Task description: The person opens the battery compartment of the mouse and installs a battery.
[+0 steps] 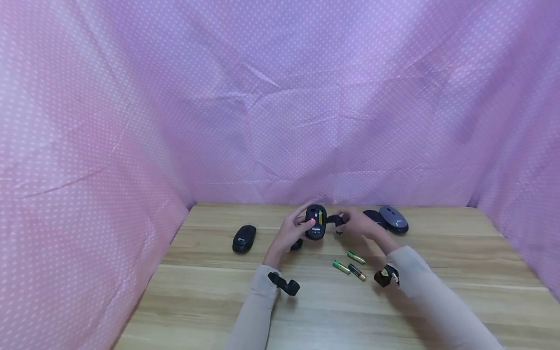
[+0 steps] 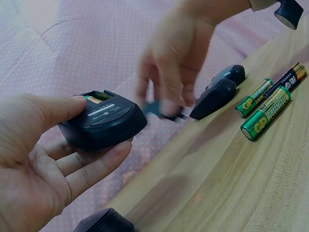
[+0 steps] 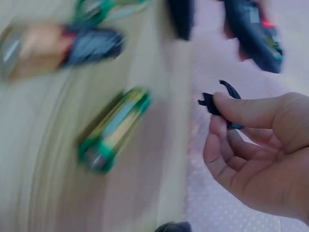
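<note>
My left hand (image 1: 288, 234) grips a black computer mouse (image 1: 316, 232), its underside facing me and the thumb lying across it. In its uncovered battery compartment sits a green-and-gold battery (image 1: 321, 217); a red light glows by the thumb. Just right of the mouse and apart from it, my right hand (image 1: 356, 225) pinches a thin black battery cover (image 3: 211, 104) between thumb and fingers. Nearer me on the table lie two green batteries (image 2: 266, 113) and a black-and-copper battery (image 1: 357, 272), close together. The right hand is blurred in the left wrist view.
On the wooden table (image 1: 210, 291), a black mouse (image 1: 244, 239) lies at left. A grey-topped mouse (image 1: 394, 218) and a dark mouse (image 1: 375, 217) sit at back right. Another dark object (image 1: 296, 244) is partly hidden beside my left hand. A pink dotted cloth (image 1: 280, 121) hangs behind.
</note>
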The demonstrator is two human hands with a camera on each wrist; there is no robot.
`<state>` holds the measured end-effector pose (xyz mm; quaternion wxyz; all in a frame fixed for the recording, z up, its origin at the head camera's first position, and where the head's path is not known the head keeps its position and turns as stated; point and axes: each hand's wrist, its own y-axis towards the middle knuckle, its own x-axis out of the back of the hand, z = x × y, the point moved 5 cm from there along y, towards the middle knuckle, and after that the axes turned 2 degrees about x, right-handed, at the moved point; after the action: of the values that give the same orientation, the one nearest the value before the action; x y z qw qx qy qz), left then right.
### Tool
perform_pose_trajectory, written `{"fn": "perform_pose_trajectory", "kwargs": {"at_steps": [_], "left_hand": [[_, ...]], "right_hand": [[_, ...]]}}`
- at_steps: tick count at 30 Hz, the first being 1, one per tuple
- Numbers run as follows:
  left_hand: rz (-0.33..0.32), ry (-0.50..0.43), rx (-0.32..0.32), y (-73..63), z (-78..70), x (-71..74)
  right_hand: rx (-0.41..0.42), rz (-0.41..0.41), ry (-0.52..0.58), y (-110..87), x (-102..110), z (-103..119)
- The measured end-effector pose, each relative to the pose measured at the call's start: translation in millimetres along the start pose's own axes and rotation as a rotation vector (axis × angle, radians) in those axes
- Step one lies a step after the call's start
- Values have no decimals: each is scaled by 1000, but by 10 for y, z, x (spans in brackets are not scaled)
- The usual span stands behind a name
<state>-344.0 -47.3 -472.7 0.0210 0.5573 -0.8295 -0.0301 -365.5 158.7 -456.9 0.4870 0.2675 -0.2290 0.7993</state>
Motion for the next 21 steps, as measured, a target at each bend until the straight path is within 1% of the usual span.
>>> {"fn": "perform_pose_trajectory", "kwargs": {"at_steps": [3,5,9,13,18,21], "left_hand": [[3,-4,6,-4,9,-4],[4,-3,10,-3,13,-6],[7,4,15,0,15,-14],[17,11,18,9,18,-34],[26,43,18,14,39,-59],[37,49,13,15,50,-74]], "right_hand": [[54,-87,139,-35,64,95],[75,-123,212,-60,96,152],[91,-184,303,-87,133,225],[107,-237,353,-92,115,266],[154,-292,375,-91,49,299],[192,-331,366,-95,18,305]]}}
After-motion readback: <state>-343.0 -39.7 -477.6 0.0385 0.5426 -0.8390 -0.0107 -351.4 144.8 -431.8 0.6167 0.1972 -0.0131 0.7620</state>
